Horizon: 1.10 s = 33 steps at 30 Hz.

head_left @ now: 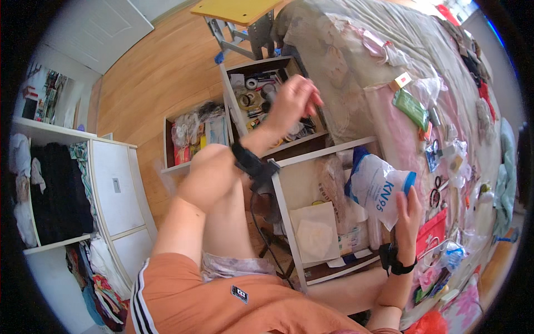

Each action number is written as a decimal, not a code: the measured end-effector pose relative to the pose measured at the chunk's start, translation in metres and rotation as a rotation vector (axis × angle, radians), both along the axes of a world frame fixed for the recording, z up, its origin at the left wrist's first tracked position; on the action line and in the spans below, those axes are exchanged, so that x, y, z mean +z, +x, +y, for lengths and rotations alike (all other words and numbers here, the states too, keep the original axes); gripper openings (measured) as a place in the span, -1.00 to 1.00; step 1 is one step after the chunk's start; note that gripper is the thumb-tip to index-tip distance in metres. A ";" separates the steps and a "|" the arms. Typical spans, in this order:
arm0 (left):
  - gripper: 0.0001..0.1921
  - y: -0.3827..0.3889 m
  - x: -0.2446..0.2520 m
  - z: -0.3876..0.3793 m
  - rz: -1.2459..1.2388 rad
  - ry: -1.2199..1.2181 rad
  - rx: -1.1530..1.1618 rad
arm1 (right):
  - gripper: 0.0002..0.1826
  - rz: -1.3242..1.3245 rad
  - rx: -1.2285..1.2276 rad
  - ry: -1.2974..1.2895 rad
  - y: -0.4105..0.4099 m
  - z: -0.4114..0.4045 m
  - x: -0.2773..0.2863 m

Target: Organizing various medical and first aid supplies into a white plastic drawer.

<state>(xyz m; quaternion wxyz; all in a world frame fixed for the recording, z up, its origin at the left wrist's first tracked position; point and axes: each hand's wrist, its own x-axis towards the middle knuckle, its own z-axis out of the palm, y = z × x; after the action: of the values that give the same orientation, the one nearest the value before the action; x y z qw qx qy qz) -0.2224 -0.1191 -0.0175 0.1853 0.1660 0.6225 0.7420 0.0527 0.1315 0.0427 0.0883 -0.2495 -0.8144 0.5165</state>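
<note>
My right hand (409,215) holds the blue edge of a clear plastic bag (377,185) marked KN95, above an open drawer (288,217) in front of me. In that drawer lie a pale flat packet (316,234) and crumpled clear plastic packaging (333,183). My left hand (297,98) is raised over a farther open drawer (233,100), its fingers loosely bent and blurred, with nothing visible in them. Rolls of tape (249,100) and many small items fill that farther drawer. Both wrists wear black bands.
A bed (388,121) on the right bears a green packet (411,108), scissors (436,196), a red pouch (431,234) and plastic bags. Another filled drawer (167,142) stands left of the farther one. A yellow-topped stool (238,10) is beyond; a white cabinet (114,188) stands left.
</note>
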 end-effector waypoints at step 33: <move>-0.50 -0.042 -0.221 -0.007 1.143 -1.297 -0.963 | -0.68 -0.703 0.458 0.213 -0.045 0.006 -0.045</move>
<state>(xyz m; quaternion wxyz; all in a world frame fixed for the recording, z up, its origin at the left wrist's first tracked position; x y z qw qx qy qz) -0.2642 -0.1266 -0.2385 0.1940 0.6009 0.7703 -0.0888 0.0076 0.1373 -0.0021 -0.2861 -0.2127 -0.8780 0.3194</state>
